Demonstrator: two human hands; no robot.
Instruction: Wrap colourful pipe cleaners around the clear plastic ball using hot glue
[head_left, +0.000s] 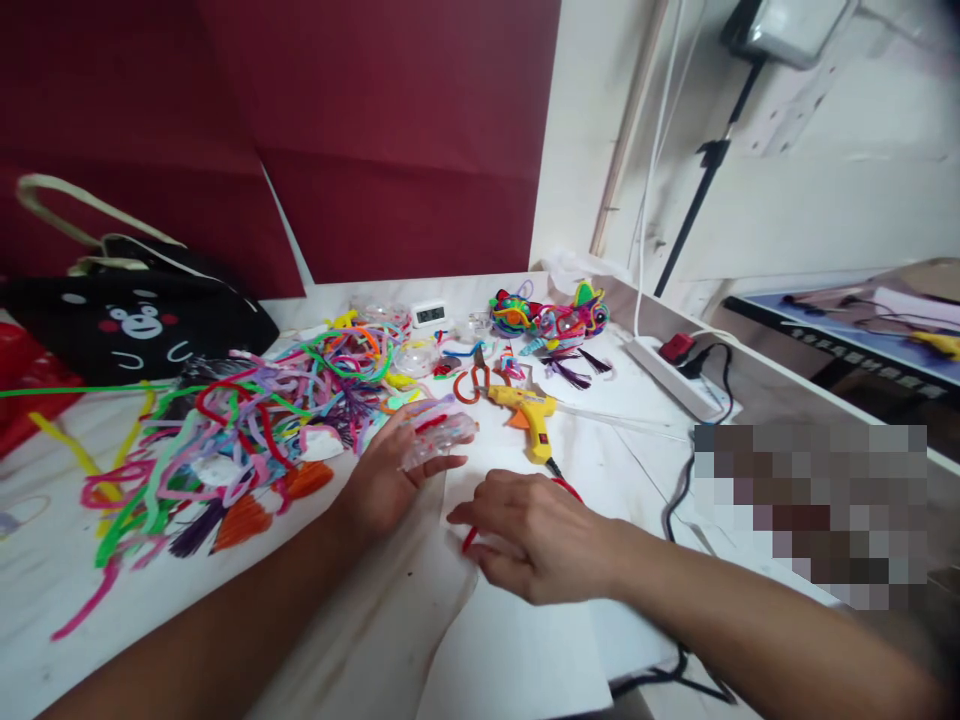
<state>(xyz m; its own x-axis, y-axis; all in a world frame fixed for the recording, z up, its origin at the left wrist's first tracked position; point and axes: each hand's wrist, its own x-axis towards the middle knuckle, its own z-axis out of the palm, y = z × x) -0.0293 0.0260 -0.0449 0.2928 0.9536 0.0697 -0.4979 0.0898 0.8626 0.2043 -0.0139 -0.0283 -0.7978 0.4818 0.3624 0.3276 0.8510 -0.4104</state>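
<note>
My left hand (384, 482) grips a clear plastic piece (442, 442) with red and lilac strips on it; its exact kind is not clear. Lower and to the right, my right hand (534, 540) pinches a red pipe cleaner (470, 540), which shows at the fingertips and again behind the hand. Just beyond lies a yellow hot glue gun (531, 408), its nozzle pointing left. Scissors with orange handles (472, 385) rest near the nozzle. White paper (517, 650) is on the table below my hands.
A tangled heap of coloured pipe cleaners (259, 420) spreads at left, with orange and purple tassels. Farther back are a small digital clock (429, 314) and colourful finished crafts (570, 318). A black bag (142, 320) stands back left. A power strip (673, 378) with cables lies right.
</note>
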